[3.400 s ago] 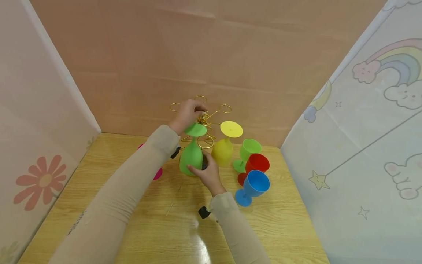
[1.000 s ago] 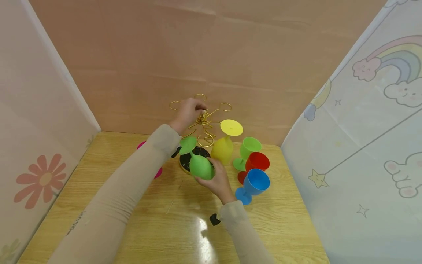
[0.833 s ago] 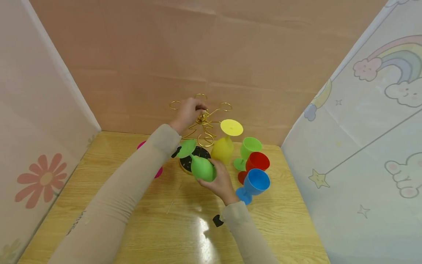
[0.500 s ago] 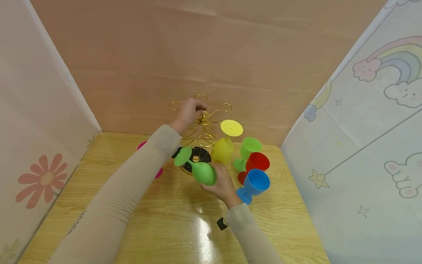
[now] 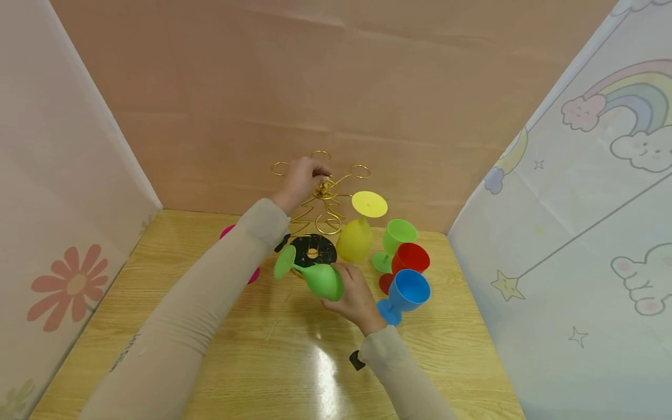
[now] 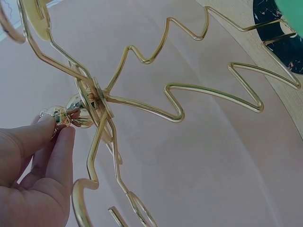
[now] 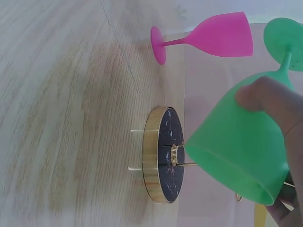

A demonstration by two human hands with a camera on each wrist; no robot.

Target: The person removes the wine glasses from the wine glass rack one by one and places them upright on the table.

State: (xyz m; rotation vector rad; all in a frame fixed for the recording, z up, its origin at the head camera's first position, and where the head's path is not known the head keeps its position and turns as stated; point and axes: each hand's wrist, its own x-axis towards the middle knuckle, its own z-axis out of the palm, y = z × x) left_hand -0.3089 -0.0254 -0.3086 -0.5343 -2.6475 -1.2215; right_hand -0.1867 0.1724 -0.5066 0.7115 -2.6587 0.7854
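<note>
My left hand (image 5: 301, 182) pinches the shiny gold knob (image 6: 57, 115) at the top of a gold wire goblet rack (image 6: 213, 93) with ring-ended arms. The rack stands on a round base (image 5: 321, 244) with a black marbled top and a gold rim. In my right hand (image 5: 359, 300) is a light green plastic goblet (image 5: 321, 282), gripped round its bowl. It is tipped sideways in front of the base, its foot pointing left and its mouth toward my right palm. A yellow goblet (image 5: 354, 240) hangs upside down at the rack's right side.
Right of the rack, a second green goblet (image 5: 399, 236), a red goblet (image 5: 410, 258) and a blue goblet (image 5: 408, 293) stand upright in a row on the wooden table (image 5: 273, 373). A pink goblet (image 7: 218, 35) stands at the left, mostly behind my left forearm.
My right hand has drawn the green goblet toward me and tilted it from upside down to nearly sideways, exposing the rack's base. The left hand stays at the knob.
</note>
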